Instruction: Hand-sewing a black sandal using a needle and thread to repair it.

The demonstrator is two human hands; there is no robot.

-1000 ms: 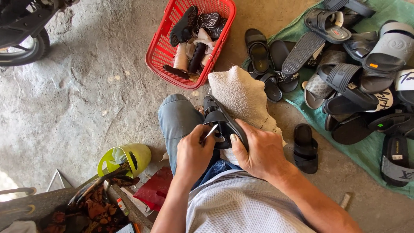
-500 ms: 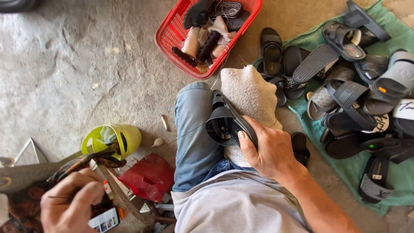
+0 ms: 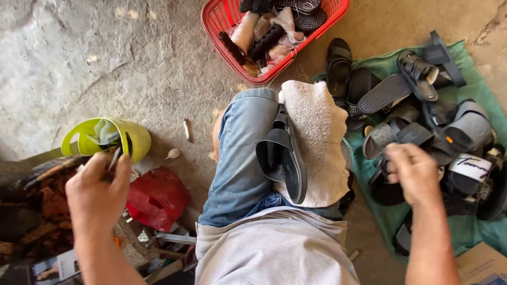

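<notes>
Concrete floor (image 3: 105,63) runs across the scene, and at far left the left hand (image 3: 97,192) hangs over a lime-green plastic container (image 3: 105,138), its grip pinched shut on a thin dark metal tool (image 3: 115,157) whose tip points toward the container's mouth; a crumpled red plastic bag (image 3: 157,196) lies just beside it. At centre, 1 black rubber sandal (image 3: 282,155) rests sole-edge up on a cream towel (image 3: 317,137) draped over the person's denim-clad thigh (image 3: 240,158), with neither hand touching it. A red plastic basket (image 3: 222,21) of oddments stands beyond the knee. At right, the right hand (image 3: 414,174) hovers with fingers loosely curled and, as far as can be seen, holding nothing, above a heap of black and grey sandals (image 3: 422,105) on a green cloth (image 3: 470,232). The work looks to be between tool picks, the sandal waiting on the lap; steadying it would need the right hand back on it.
</notes>
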